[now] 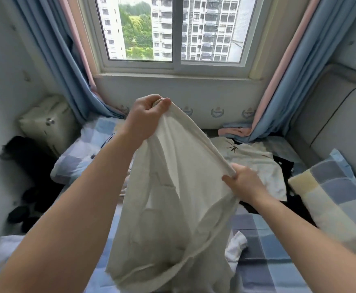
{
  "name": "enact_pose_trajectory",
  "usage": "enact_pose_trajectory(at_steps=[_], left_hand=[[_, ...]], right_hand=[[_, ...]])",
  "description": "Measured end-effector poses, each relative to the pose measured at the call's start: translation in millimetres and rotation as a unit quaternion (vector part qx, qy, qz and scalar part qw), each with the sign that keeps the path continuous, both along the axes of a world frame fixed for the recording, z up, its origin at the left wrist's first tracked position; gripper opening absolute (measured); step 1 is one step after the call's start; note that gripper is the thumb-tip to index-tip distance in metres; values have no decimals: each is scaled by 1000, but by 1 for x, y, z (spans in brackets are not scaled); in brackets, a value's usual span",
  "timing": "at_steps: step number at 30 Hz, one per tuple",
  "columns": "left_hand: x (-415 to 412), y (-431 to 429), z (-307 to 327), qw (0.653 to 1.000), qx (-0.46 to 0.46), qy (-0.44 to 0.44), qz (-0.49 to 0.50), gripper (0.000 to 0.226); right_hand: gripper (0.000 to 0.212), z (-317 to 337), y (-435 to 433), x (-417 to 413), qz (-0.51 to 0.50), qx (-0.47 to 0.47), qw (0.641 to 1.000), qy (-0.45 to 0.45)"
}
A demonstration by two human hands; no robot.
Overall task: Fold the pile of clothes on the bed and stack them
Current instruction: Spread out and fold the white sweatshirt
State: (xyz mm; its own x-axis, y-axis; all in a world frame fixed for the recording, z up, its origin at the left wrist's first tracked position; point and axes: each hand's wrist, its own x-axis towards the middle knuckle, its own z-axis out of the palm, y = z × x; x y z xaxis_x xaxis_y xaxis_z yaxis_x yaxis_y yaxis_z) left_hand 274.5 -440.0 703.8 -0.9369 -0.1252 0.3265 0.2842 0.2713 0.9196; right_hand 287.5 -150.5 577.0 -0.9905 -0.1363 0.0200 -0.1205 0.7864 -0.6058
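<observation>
From the head view, a cream garment [173, 197] is held up above the checked bed [268, 261], its ribbed edge pinched by the left hand [145, 117] and gripped by the right hand [242, 182]. Unfolded clothes [257, 163] lie beyond; uneven tension could twist the fold.

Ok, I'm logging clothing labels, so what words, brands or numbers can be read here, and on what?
Nothing here reads as text.
On the white shirt: a small dark printed mark near its top, too blurred to read.
On the wall border crests: too small to read.
On the cream garment: no print or label shows.
</observation>
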Motion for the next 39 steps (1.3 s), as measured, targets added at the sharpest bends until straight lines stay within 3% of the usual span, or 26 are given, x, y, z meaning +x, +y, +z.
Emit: enact_pose_trajectory(at_steps=[3, 5, 9, 12, 15, 18, 20, 22, 24, 27, 30, 34, 39], left_hand=[[-5, -42, 14, 999, 7, 7, 51, 33], [-13, -67, 13, 998, -15, -1, 63, 33], [-19, -91, -3, 988, -150, -40, 27, 36], [-23, -103, -26, 968, -223, -110, -26, 35], [-16, -100, -38, 918, -350, -145, -117, 12], [2, -71, -31, 900, -344, -141, -228, 55], [7, -46, -33, 902, -220, -175, -328, 45], [9, -27, -37, 912, -93, -179, -357, 41], [9, -13, -33, 926, -41, -176, -330, 50], [6, 5, -18, 948, -64, -136, -281, 59], [1, 27, -1, 975, -70, -86, -194, 39], [-7, 63, 20, 989, -96, -23, -107, 36], [-22, 77, 35, 997, -70, 6, 14, 43]], right_hand=[[17, -35, 0, 12, -66, -16, 994, -82], [21, -37, -4, 15, -101, -108, 981, -126], [20, 15, -34, 17, -80, -325, 932, -143], [25, 58, -71, 21, -31, -357, 927, -112], [30, 91, -102, 21, 0, -380, 918, -114], [36, 123, -117, 14, 31, -375, 923, -85], [33, 141, -118, 9, 57, -373, 923, -75], [33, 151, -111, 4, 87, -352, 929, -77], [37, 156, -95, -1, 109, -327, 936, -75], [32, 156, -64, -8, 150, -273, 946, -85], [30, 135, -36, -20, 160, -125, 978, -54], [24, 91, 2, -38, 73, -3, 996, 42], [30, 23, 70, -48, -55, 14, 998, -41]])
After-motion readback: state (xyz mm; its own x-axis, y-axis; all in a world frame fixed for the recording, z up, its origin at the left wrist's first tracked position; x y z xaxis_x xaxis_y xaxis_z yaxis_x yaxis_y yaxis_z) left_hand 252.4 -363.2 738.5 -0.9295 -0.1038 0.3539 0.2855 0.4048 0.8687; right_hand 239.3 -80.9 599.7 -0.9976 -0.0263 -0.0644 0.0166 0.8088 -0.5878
